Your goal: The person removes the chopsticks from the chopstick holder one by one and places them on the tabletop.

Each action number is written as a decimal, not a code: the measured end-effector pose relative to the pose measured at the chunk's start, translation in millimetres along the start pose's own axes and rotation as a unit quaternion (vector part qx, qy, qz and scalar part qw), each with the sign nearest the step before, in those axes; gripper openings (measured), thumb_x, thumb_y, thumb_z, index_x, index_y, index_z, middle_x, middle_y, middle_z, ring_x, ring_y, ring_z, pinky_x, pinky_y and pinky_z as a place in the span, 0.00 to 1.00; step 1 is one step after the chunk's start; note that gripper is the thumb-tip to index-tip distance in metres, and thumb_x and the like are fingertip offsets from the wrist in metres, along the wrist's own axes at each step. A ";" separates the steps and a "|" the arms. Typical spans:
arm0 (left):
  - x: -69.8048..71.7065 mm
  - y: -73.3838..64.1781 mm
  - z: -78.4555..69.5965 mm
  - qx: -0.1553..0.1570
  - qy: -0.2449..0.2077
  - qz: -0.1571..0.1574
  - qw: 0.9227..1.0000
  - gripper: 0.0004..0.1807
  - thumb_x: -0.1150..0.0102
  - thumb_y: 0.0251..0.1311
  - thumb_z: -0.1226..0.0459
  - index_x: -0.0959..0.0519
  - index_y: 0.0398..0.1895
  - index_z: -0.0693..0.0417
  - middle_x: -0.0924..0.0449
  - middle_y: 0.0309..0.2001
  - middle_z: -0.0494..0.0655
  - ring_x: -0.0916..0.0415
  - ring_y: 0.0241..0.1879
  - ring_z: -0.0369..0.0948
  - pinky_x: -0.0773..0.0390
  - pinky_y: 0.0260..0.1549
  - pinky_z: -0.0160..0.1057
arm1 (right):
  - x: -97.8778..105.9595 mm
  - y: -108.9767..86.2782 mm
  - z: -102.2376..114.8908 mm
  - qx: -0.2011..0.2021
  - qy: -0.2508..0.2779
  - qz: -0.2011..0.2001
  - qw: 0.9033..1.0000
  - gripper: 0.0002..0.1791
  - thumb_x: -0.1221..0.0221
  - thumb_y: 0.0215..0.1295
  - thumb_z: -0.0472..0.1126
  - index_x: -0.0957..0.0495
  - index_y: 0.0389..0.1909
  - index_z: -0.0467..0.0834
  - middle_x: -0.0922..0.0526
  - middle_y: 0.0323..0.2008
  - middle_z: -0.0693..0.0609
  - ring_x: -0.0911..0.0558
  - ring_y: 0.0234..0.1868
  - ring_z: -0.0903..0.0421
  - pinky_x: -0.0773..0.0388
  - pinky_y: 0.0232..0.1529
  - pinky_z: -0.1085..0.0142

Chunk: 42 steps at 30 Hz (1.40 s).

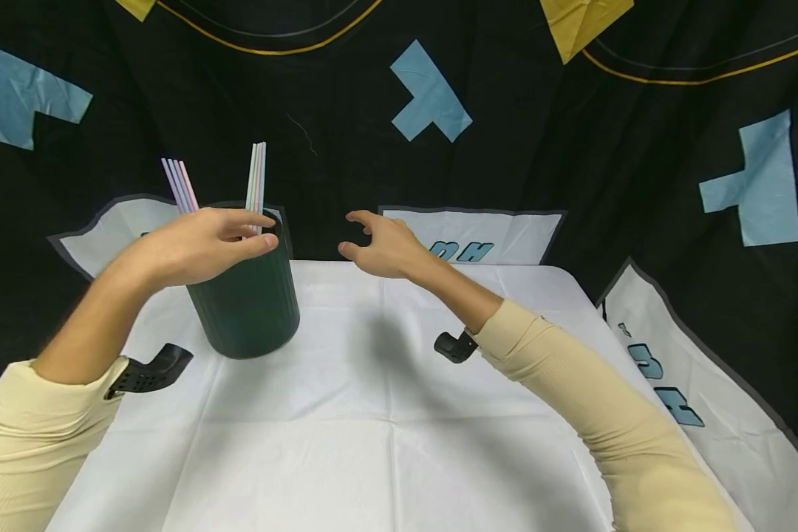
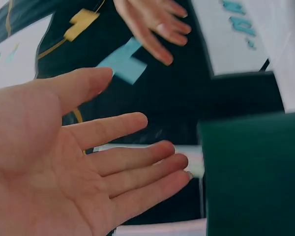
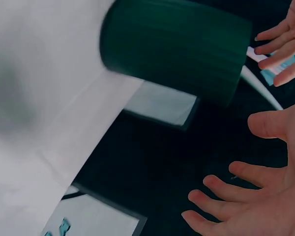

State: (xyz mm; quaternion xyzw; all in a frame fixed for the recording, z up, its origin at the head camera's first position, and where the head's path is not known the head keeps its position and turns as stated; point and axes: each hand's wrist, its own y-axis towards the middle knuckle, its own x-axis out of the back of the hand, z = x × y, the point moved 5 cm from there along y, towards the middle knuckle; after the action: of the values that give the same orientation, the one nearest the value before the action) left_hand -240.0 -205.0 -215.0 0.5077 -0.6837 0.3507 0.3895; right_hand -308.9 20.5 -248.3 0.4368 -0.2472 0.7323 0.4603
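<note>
Straws (image 1: 256,177) stand in bin (image 1: 246,318), left of frame centre. Left hand (image 1: 189,247) near straws, right hand (image 1: 389,247) mid-frame; fingers apart, both empty. Pinching straws low likely keeps them together.

Behind the left hand (image 1: 206,244) and the right hand (image 1: 391,247), a black cloth (image 1: 332,103) is hanging like a wall. One pale blue shape (image 1: 432,92) is showing above the right hand, another (image 1: 20,92) is showing up and left of the left hand, and a third (image 1: 765,181) is appearing well to the right of the right hand. Above both hands, yellow curved lines (image 1: 273,52) are running across the cloth. White panels (image 1: 519,229) with dark borders are standing behind each hand. Beneath the hands, a creased white table covering (image 1: 292,473) is spreading, and soft shadows (image 1: 399,355) are falling on it.
</note>
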 end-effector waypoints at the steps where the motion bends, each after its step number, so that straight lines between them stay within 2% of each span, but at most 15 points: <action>1: 4.5 -2.7 7.6 0.010 -0.006 -0.001 1.000 0.36 0.56 0.75 0.41 0.37 0.76 0.52 0.32 0.70 0.69 0.33 0.66 0.69 0.30 0.57 0.75 | -0.9 2.7 4.3 0.004 0.006 0.000 1.000 0.33 0.45 0.72 0.54 0.36 0.76 0.51 0.26 0.69 0.43 0.28 0.69 0.46 0.24 0.64 0.49; 7: 24.9 -16.8 52.0 0.072 -0.047 -0.028 0.996 0.40 0.64 0.75 0.38 0.44 0.80 0.53 0.41 0.73 0.73 0.43 0.68 0.73 0.40 0.59 0.81 | -9.5 19.7 25.2 0.010 0.044 0.005 0.999 0.32 0.45 0.73 0.54 0.35 0.75 0.51 0.23 0.64 0.44 0.24 0.64 0.49 0.21 0.59 0.51; 12: 30.4 -20.8 77.2 0.107 -0.087 -0.066 0.988 0.44 0.67 0.72 0.34 0.45 0.80 0.55 0.45 0.73 0.74 0.42 0.66 0.73 0.42 0.59 0.82 | -17.5 33.6 35.5 -0.001 0.095 0.004 0.995 0.29 0.46 0.74 0.54 0.32 0.73 0.51 0.24 0.65 0.49 0.22 0.62 0.53 0.21 0.60 0.55; 15: 28.2 -20.2 89.7 0.123 -0.126 -0.083 0.981 0.45 0.67 0.72 0.34 0.46 0.80 0.54 0.47 0.75 0.74 0.42 0.67 0.72 0.46 0.60 0.83 | -23.9 40.8 39.9 -0.012 0.136 -0.001 0.991 0.27 0.46 0.76 0.53 0.31 0.72 0.51 0.28 0.70 0.51 0.24 0.66 0.53 0.24 0.66 0.53; 19: 22.3 -16.5 106.4 0.139 -0.190 -0.128 0.963 0.43 0.65 0.72 0.35 0.42 0.79 0.52 0.45 0.76 0.69 0.40 0.70 0.69 0.50 0.66 0.79 | -35.1 47.6 44.8 -0.032 0.193 -0.013 0.981 0.25 0.46 0.76 0.52 0.29 0.71 0.52 0.31 0.73 0.52 0.29 0.72 0.51 0.28 0.69 0.51; 20: 20.7 -15.4 110.6 0.143 -0.203 -0.141 0.958 0.42 0.64 0.73 0.35 0.40 0.79 0.52 0.43 0.76 0.67 0.39 0.70 0.67 0.49 0.68 0.77 | -38.5 48.8 45.9 -0.037 0.210 -0.015 0.977 0.25 0.46 0.76 0.52 0.28 0.71 0.51 0.30 0.72 0.52 0.28 0.70 0.51 0.26 0.68 0.52; 22: 18.0 -12.6 119.7 0.148 -0.226 -0.168 0.948 0.39 0.62 0.73 0.37 0.37 0.77 0.51 0.35 0.73 0.58 0.30 0.67 0.55 0.39 0.73 0.62 | -45.4 51.3 47.8 -0.050 0.251 -0.020 0.967 0.25 0.45 0.75 0.51 0.28 0.70 0.51 0.27 0.70 0.52 0.25 0.68 0.51 0.23 0.65 0.55; 23: 16.7 -11.2 124.1 0.149 -0.239 -0.180 0.943 0.38 0.61 0.73 0.38 0.36 0.77 0.50 0.30 0.70 0.53 0.27 0.64 0.48 0.32 0.72 0.51 | -48.8 52.5 48.6 -0.057 0.269 -0.024 0.961 0.25 0.44 0.75 0.50 0.27 0.69 0.51 0.25 0.68 0.52 0.23 0.65 0.52 0.21 0.63 0.57; 25: 13.7 -7.3 131.9 0.147 -0.265 -0.196 0.933 0.36 0.58 0.74 0.40 0.34 0.76 0.51 0.24 0.61 0.41 0.23 0.54 0.34 0.21 0.60 0.33 | -55.9 54.9 49.9 -0.069 0.305 -0.030 0.949 0.24 0.44 0.74 0.50 0.26 0.69 0.51 0.22 0.66 0.52 0.19 0.61 0.53 0.18 0.57 0.61; 28: 7.8 0.0 140.4 0.134 -0.301 -0.192 0.925 0.36 0.56 0.74 0.43 0.36 0.76 0.54 0.25 0.52 0.30 0.25 0.42 0.21 0.20 0.41 0.18 | -65.8 58.4 50.8 -0.084 0.345 -0.041 0.934 0.24 0.43 0.74 0.49 0.25 0.68 0.50 0.21 0.64 0.52 0.18 0.59 0.55 0.16 0.53 0.64; 32: -2.9 9.0 146.1 0.121 -0.322 -0.155 0.926 0.39 0.57 0.75 0.43 0.42 0.79 0.57 0.25 0.46 0.22 0.25 0.39 0.17 0.20 0.46 0.22 | -77.6 62.5 49.5 -0.107 0.380 -0.055 0.917 0.23 0.42 0.73 0.48 0.24 0.67 0.49 0.21 0.64 0.52 0.18 0.59 0.55 0.15 0.53 0.62; 35: -8.5 14.0 150.0 0.118 -0.338 -0.140 0.923 0.39 0.56 0.75 0.43 0.43 0.79 0.58 0.26 0.39 0.15 0.24 0.37 0.16 0.20 0.49 0.23 | -85.3 65.6 48.9 -0.114 0.404 -0.064 0.905 0.23 0.42 0.73 0.48 0.24 0.66 0.48 0.20 0.63 0.51 0.18 0.59 0.54 0.16 0.55 0.60; 37: -10.7 17.2 153.0 0.117 -0.365 -0.132 0.914 0.40 0.54 0.74 0.44 0.44 0.79 0.59 0.25 0.37 0.13 0.23 0.37 0.17 0.21 0.52 0.25 | -89.7 67.4 48.8 -0.116 0.420 -0.071 0.897 0.23 0.42 0.73 0.48 0.23 0.66 0.48 0.19 0.61 0.51 0.18 0.58 0.55 0.16 0.55 0.60; 39: -12.9 20.1 155.6 0.122 -0.401 -0.121 0.900 0.43 0.51 0.72 0.43 0.46 0.80 0.59 0.22 0.35 0.14 0.21 0.36 0.18 0.25 0.59 0.30 | -93.5 68.6 48.8 -0.117 0.432 -0.079 0.891 0.23 0.42 0.73 0.48 0.23 0.65 0.48 0.18 0.60 0.52 0.17 0.56 0.56 0.16 0.54 0.61; 42: -15.8 23.5 158.5 0.129 -0.439 -0.102 0.883 0.48 0.48 0.69 0.41 0.50 0.80 0.59 0.20 0.32 0.16 0.19 0.34 0.20 0.36 0.66 0.45 | -97.8 69.0 47.6 -0.119 0.444 -0.094 0.883 0.23 0.40 0.71 0.48 0.22 0.64 0.48 0.17 0.57 0.53 0.16 0.52 0.59 0.16 0.51 0.64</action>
State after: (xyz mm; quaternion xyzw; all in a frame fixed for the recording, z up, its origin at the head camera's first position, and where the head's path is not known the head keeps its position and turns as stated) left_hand -287.9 -331.4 -302.4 0.7227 -0.6776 0.1353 0.0139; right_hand -331.6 -92.1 -306.7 0.0285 -0.0603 0.7681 0.6369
